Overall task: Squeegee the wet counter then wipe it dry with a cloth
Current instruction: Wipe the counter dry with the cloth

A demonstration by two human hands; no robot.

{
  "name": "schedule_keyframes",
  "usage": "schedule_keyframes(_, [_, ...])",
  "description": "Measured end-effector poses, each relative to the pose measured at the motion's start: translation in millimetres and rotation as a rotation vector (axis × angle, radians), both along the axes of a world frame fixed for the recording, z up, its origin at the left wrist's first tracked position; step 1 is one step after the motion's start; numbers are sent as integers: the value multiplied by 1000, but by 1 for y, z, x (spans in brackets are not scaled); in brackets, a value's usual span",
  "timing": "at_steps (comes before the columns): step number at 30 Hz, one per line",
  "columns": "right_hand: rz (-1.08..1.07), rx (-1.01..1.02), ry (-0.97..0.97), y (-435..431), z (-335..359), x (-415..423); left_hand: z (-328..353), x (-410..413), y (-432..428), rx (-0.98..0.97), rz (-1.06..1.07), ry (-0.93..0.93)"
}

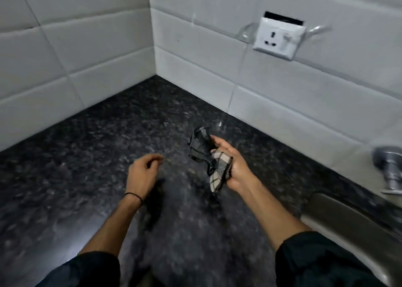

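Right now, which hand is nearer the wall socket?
Right. The right hand, gripping the checked cloth, is below the wall socket near the back wall; the left hand is farther left, empty.

Wall: white tiles (108, 54), meeting in a corner
Socket: white plate (277, 39) on right wall
Tap: metal (389, 169), far right
Sink: steel rim (339, 219), lower right

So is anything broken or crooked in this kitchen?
Yes, the wall socket sits crooked and pulled away from the tiles, leaving a dark gap above it. Clear tape seems to hold it. The right hand holds a bunched cloth.
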State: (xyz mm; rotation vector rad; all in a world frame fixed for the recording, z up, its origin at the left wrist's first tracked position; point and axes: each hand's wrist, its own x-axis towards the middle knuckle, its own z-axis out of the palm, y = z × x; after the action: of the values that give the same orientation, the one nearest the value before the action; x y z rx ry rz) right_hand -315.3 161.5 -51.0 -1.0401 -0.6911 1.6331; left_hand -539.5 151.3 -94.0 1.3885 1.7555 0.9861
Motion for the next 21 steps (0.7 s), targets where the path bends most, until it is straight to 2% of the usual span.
schedule_keyframes(3, [23,-40,-9,65,-1,-55,-5,-58,46,-13,92,-29])
schedule_keyframes(6, [45,-77,-66,138,1,-96,-15,-110,90,-9,138,30])
schedule_keyframes(9, [30,20,-211,218,10,-128,-27,-153,136,-7,141,113])
schedule_keyframes(12, [21,256,-496,289,20,-146,-39,-180,178,32,84,295])
schedule_keyframes(13, [54,355,-669,312,18,-150,-44,-188,191,36,72,371])
schedule_keyframes(15, [170,515,-1147,353,5,-153,-53,-198,212,8,85,507])
schedule_keyframes(16, [221,539,-1303,366,-4,-154,-57,-201,218,-17,96,559])
schedule_keyframes(21, [274,515,-1504,406,-68,-178,-91,-211,233,-127,80,668])
